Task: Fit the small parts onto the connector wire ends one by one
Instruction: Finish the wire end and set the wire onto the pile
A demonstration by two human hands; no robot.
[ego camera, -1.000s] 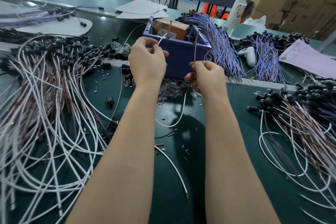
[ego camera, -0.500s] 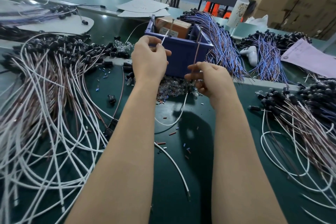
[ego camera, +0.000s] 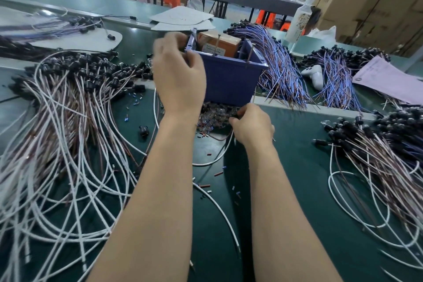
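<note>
left hand (ego camera: 178,75) up by the left corner of the blue bin (ego camera: 229,80), blurry, fingers bent, can't tell what it holds | right hand (ego camera: 251,126) low on the desk (ego camera: 297,167), fingers curled into the pile of small clear parts (ego camera: 215,114) in front of the bin, can't tell its grip | white wire (ego camera: 215,158) and brown wire (ego camera: 216,138) run in under the right hand

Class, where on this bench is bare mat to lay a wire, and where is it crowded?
Bare mat lies between the right forearm and the right wire bundle. Crowded: left wire pile, parts heap before the blue bin.
</note>
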